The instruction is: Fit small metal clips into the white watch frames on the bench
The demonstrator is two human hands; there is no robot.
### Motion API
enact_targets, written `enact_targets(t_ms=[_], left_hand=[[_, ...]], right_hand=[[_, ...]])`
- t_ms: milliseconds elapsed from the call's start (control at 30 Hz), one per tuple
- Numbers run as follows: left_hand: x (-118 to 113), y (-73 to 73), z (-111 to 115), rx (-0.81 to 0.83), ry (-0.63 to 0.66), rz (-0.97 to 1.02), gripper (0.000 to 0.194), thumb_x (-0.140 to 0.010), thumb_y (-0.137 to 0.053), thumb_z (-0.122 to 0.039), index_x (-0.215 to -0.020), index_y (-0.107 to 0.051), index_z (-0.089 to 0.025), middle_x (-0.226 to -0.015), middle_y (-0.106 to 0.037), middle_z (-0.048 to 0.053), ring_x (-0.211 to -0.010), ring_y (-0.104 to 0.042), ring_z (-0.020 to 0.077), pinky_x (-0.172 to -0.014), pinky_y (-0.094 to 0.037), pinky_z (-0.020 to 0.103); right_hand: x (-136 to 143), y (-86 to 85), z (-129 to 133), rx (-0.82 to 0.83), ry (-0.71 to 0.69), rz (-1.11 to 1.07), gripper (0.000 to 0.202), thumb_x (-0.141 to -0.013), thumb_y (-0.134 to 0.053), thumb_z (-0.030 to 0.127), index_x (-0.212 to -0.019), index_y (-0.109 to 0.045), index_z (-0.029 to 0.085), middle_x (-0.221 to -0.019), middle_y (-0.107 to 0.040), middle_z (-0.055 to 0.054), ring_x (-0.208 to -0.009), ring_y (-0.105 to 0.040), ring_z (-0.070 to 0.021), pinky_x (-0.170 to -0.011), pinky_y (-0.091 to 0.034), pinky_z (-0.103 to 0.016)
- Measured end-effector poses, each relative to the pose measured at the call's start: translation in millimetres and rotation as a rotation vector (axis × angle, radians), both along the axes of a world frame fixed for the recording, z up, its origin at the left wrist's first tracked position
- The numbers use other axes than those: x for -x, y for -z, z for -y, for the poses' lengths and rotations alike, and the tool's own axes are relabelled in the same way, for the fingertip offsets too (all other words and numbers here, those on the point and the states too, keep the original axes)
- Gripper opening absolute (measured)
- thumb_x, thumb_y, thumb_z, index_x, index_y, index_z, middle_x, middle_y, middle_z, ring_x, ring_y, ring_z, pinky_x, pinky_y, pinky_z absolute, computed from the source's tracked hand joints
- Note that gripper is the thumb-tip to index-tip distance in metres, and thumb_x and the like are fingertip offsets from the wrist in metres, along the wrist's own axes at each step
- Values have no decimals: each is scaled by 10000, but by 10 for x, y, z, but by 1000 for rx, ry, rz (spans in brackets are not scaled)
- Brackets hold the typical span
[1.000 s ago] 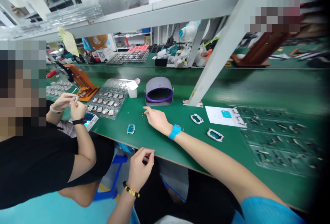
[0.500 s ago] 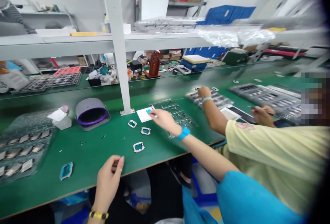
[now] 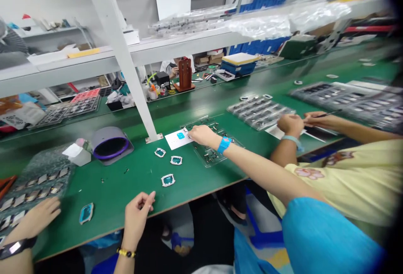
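My left hand (image 3: 138, 213), with a yellow beaded bracelet, hovers by the table's front edge, its fingers curled and its thumb against them; nothing shows in it. My right hand (image 3: 203, 135), with a blue wristband, is at the right end of a white card (image 3: 174, 140) with a blue patch (image 3: 180, 135), over the near-left part of a clear tray of small parts (image 3: 209, 154). Its fingertips are pinched; what they hold is too small to make out. Between my hands lie three watch-case-like frames, one of them a pale frame (image 3: 168, 180) with a teal inside.
Another such frame (image 3: 86, 213) lies at left, near a co-worker's hand (image 3: 40, 215) and a bubble-wrap sheet with flat parts (image 3: 40, 179). A purple-rimmed grey holder (image 3: 110, 146) stands by the white post (image 3: 138, 93). At right, a co-worker's hands (image 3: 291, 125) work beside another tray (image 3: 260, 112).
My right hand has moved from the card's blue patch to its right end. A co-worker's hand has come in at left; the right co-worker's hand has drawn back from the tray. The view has tilted.
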State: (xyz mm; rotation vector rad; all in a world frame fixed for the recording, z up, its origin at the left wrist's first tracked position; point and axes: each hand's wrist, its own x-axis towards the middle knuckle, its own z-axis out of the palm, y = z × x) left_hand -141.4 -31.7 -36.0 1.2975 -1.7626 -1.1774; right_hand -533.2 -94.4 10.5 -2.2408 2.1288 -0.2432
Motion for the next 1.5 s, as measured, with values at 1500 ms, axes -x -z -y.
enact_targets(t_ms=[1500], left_hand=[[-32,95,-2,141,-254,-259,172,-958,-636,-323,-926,-741,-192,-903,-706,46,-786,-681,146,-637,-606,219]], right_hand=[[-2324,325,-721,167,-141,1017,175,-954,-667,335,-1063,-736,216,-1034,-775,-62,-907,-742,-192,-829,-619,-332]])
